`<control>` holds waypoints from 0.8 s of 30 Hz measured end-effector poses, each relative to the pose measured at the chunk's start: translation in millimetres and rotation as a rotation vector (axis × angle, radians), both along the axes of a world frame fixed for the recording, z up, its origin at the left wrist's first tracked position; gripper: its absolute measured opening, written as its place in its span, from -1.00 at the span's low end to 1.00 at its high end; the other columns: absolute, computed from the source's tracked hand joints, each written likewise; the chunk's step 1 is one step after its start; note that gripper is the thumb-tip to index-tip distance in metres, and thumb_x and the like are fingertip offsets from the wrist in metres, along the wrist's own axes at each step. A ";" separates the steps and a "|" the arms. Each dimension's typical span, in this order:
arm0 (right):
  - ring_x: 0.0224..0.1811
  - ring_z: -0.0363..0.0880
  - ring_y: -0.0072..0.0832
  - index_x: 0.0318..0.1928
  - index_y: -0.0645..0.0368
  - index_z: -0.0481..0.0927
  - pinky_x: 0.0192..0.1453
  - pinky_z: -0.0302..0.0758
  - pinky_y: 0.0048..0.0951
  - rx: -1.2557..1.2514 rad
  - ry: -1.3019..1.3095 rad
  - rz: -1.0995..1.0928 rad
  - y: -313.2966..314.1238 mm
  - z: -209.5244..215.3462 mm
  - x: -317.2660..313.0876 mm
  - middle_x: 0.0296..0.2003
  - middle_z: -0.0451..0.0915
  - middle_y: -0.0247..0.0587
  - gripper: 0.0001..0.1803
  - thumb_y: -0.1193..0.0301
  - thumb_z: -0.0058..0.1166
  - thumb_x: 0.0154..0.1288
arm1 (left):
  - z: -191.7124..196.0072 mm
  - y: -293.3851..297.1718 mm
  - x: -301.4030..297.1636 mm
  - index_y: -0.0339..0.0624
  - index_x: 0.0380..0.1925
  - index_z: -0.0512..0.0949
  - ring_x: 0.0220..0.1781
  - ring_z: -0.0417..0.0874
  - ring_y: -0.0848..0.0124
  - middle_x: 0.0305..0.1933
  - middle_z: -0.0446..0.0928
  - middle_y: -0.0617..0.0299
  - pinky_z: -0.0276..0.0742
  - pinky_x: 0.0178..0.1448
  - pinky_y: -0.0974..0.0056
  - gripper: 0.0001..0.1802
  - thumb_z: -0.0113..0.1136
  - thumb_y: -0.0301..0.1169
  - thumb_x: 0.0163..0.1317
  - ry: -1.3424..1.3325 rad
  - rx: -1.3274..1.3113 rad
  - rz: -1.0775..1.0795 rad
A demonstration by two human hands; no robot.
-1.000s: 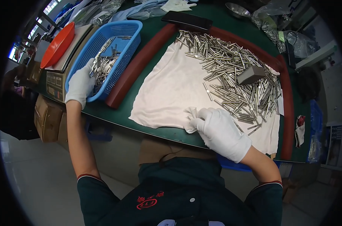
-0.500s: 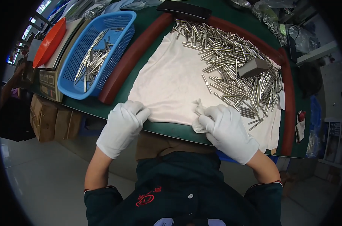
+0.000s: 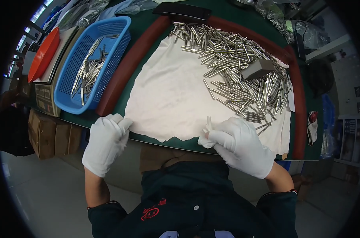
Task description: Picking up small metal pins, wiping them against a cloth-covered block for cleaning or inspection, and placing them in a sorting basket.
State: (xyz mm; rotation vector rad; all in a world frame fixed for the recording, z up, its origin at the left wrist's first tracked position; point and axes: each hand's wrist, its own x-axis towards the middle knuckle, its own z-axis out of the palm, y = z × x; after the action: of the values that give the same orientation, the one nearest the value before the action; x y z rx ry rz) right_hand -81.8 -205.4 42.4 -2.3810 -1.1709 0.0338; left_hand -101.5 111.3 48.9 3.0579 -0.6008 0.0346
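A pale pink cloth point(image 3: 164, 95) lies spread over the green tabletop, its ragged front edge near the table's rim. At its front left corner my left hand point(image 3: 106, 142), in a white glove, is closed with the fingertips on the cloth's edge. My right hand point(image 3: 243, 144), gloved the same way, pinches a small crumpled white rag point(image 3: 206, 137) by the front edge. Beyond it a heap of thin metal pins point(image 3: 231, 51) covers the cloth's right side. A grey block point(image 3: 258, 70) rests on the heap.
Dark red padded bars point(image 3: 130, 65) border the cloth at left, back and right. A blue perforated basket point(image 3: 61, 95) with more pins stands left, beside an orange tray point(image 3: 45, 55). A black flat object point(image 3: 182, 11) lies across the back bar. Cardboard boxes point(image 3: 47, 135) sit below the table.
My left hand has moved left and slightly toward me. The cloth's front edge, straight before, now lies ragged and flatter. My right hand still holds the rag in about the same place.
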 end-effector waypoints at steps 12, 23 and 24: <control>-0.05 0.46 -0.20 -0.07 0.18 0.53 -0.05 0.42 -0.24 -0.063 -0.078 -0.170 -15.4 25.7 12.1 -0.06 0.52 -0.21 -0.49 0.32 0.33 -0.09 | 6.3 -78.8 67.9 -0.16 -0.45 0.51 -0.37 0.55 0.13 -0.52 0.46 0.11 0.46 -0.30 0.12 -0.92 0.19 -0.44 0.04 -0.147 -0.186 -0.127; -0.16 0.54 -0.24 -0.07 0.21 0.53 -0.01 0.42 -0.28 0.213 -0.426 -0.667 -58.9 24.7 49.2 -0.18 0.58 -0.17 -0.59 0.53 0.25 -0.01 | -26.6 -131.9 103.6 -0.33 -0.33 0.57 -0.25 0.55 0.06 -0.34 0.48 -0.03 0.47 -0.18 0.08 -0.55 0.37 -0.18 -0.12 -0.092 -0.374 -0.167; -0.06 0.51 -0.29 0.02 0.24 0.50 0.04 0.43 -0.34 0.160 -0.502 -0.646 -60.4 22.4 52.8 -0.08 0.54 -0.13 -0.51 0.56 0.25 -0.01 | -29.7 -131.4 102.4 -0.32 -0.42 0.56 -0.27 0.54 0.09 -0.38 0.46 -0.02 0.47 -0.21 0.10 -0.53 0.42 -0.14 -0.19 -0.133 -0.395 -0.162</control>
State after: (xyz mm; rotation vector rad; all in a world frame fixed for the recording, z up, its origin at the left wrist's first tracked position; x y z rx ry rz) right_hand -28.9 -265.8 64.8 -2.5736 -0.5016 -0.8720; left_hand 0.9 -20.1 19.2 2.6326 -0.7453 0.3148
